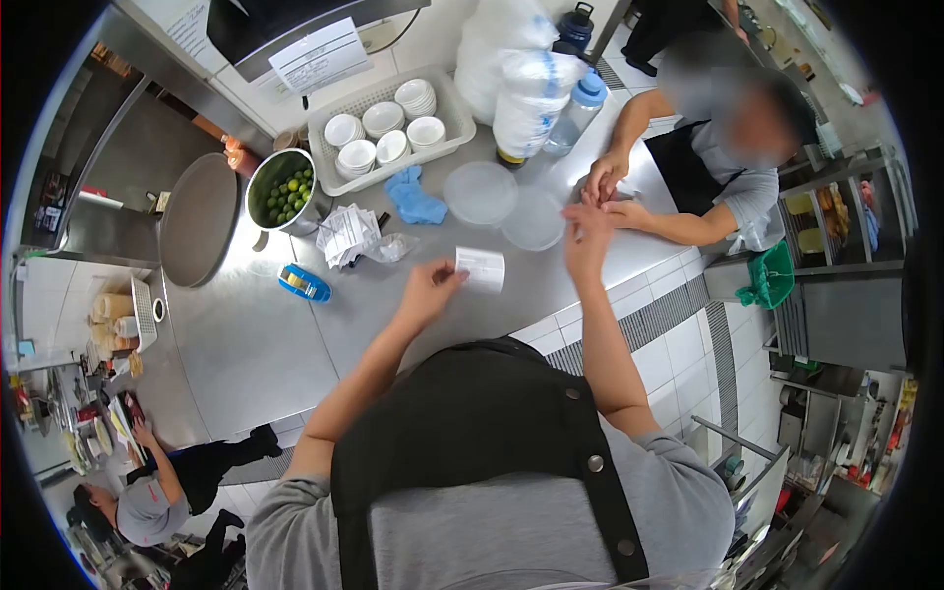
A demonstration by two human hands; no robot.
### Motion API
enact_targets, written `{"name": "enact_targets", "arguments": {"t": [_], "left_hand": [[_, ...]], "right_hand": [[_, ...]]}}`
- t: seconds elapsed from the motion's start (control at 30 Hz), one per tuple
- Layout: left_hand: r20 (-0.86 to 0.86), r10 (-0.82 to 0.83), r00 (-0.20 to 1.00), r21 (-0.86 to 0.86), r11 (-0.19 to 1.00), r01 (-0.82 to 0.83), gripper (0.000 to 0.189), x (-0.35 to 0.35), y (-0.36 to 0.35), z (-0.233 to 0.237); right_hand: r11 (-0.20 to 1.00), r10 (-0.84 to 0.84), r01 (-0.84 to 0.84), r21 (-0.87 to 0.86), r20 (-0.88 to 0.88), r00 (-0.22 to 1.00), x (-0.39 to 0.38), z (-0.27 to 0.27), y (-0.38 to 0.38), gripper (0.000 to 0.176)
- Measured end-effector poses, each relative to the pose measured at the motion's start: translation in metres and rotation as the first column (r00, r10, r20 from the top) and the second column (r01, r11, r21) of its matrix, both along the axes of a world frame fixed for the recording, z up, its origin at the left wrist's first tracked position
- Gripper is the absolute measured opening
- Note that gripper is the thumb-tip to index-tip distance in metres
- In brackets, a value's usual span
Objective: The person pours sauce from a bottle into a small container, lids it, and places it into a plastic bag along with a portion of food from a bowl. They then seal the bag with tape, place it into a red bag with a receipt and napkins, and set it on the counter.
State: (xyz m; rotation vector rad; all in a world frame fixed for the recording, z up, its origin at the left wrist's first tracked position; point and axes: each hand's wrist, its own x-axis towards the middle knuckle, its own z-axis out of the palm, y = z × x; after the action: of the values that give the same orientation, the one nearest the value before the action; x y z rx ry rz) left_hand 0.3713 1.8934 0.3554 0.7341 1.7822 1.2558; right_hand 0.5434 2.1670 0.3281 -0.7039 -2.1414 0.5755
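Pinched in the fingers of my left hand (433, 292) is a small white printed slip (480, 270), held above the steel table. My right hand (589, 236) is raised at the table's right side, its fingertips close to the hands of a co-worker (615, 192); whether it holds anything is too small to tell. Two round translucent lids (480, 194) lie between my hands, toward the back. A blue cloth (415, 197) and a stack of white papers (346, 234) rest left of the lids.
On the steel table (246, 349) are a blue tape dispenser (304, 283), a metal pot of green limes (288, 192), a round brown tray (200, 219), a basket of white cups (452, 98), bagged items (531, 108) and a bottle (575, 113). Other people stand right and lower left.
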Motion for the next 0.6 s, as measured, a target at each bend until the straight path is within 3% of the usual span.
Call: {"name": "enact_targets", "arguments": {"t": [0.03, 0.07, 0.13, 0.2, 0.3, 0.4, 0.5, 0.6], "left_hand": [[-0.003, 0.036, 0.999, -0.016, 0.999, -0.036, 0.019, -0.009, 0.002, 0.000], [0.115, 0.123, 0.986, 0.045, 0.991, -0.129, 0.020, -0.015, 0.006, 0.008], [0.347, 0.264, 0.900, 0.139, 0.934, -0.328, 0.022, -0.024, 0.015, 0.047], [0.398, 0.291, 0.870, 0.167, 0.910, -0.380, 0.026, -0.036, 0.015, 0.077], [0.486, 0.270, 0.831, 0.227, 0.879, -0.418, 0.030, -0.052, 0.010, 0.105], [0.513, 0.265, 0.816, 0.264, 0.856, -0.444, 0.030, -0.061, -0.002, 0.117], [0.460, 0.322, 0.827, 0.266, 0.839, -0.475, 0.029, -0.067, -0.016, 0.116], [0.386, 0.386, 0.838, 0.267, 0.823, -0.502, 0.028, -0.068, -0.026, 0.114]], "right_hand": [[0.987, 0.105, -0.102, -0.123, 0.018, 0.994, -0.007, 0.003, -0.028, 0.022], [0.949, 0.209, -0.198, -0.245, 0.022, 0.978, -0.014, 0.006, -0.055, 0.023], [0.889, 0.434, -0.424, -0.171, 0.025, 0.901, -0.024, -0.015, -0.097, 0.022], [0.766, 0.635, -0.597, -0.240, 0.139, 0.760, -0.026, -0.014, -0.135, 0.016], [0.514, 0.834, -0.677, -0.527, 0.125, 0.537, -0.027, -0.021, -0.166, 0.009], [0.512, 0.857, -0.707, -0.488, 0.235, 0.459, -0.027, -0.030, -0.175, 0.005], [0.505, 0.836, -0.635, -0.585, 0.146, 0.530, -0.034, -0.037, -0.171, 0.001], [0.610, 0.776, -0.642, -0.465, 0.188, 0.602, -0.037, -0.034, -0.172, 0.004]]}}
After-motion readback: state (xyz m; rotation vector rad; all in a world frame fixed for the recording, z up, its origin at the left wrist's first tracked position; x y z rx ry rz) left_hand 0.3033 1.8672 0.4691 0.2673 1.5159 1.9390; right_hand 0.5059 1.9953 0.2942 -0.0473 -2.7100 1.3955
